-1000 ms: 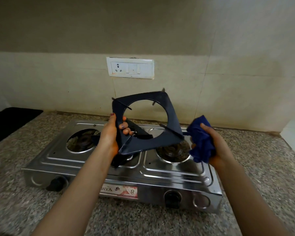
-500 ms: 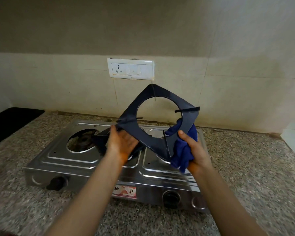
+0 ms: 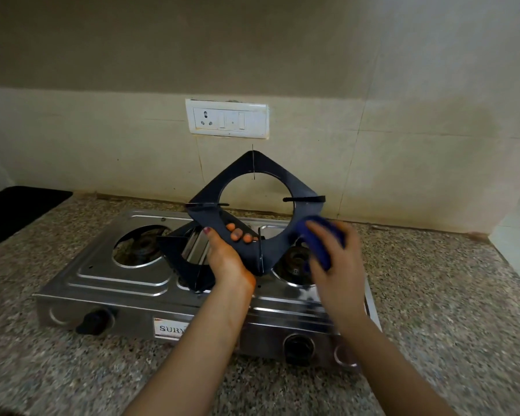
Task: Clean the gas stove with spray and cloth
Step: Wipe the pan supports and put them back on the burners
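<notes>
Holding the pan support [image 3: 212,196] on edge above the gas stove [image 3: 117,280], you curl your left hand [image 3: 227,262] round its lower rim so your right hand [image 3: 338,274], fingers bunched on the blue cloth [image 3: 324,241], can wipe it.

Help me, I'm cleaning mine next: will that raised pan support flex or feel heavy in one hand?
Probably stiff: the pan support looks flat and unbent though the left hand grips only one edge. Likely fairly light, since that one hand holds it tilted above the stove. Its thin prongs might snag the cloth.
</notes>
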